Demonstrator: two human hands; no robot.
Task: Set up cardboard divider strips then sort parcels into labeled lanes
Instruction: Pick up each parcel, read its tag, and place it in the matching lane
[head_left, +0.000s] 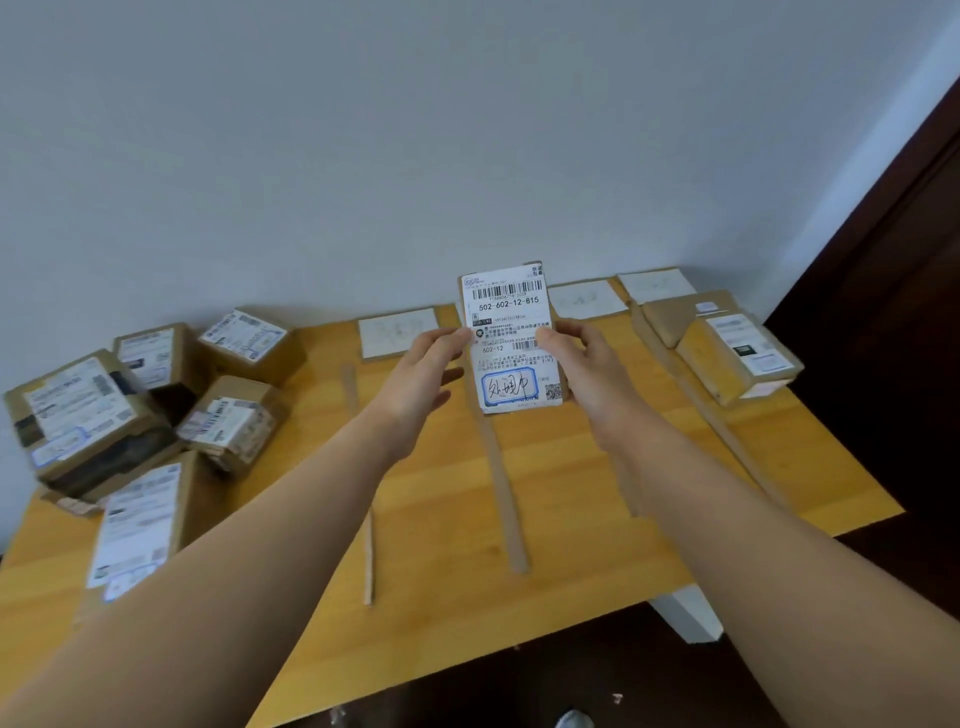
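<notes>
While the left hand (434, 364) and right hand (582, 361) are pinching its side edges above the worktop (571, 499), the small parcel (511, 340) is seeming light, stiff and best gripped there.

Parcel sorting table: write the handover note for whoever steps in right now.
Left hand and right hand: both grip one flat parcel above the table, label facing the camera.
Done: cardboard strips laid out as lanes; white lane cards along the wall edge; two parcels already lie in the far-right lane.
Left: place the held parcel in its lane, then sort the pile of boxes at the table's left end.
</notes>
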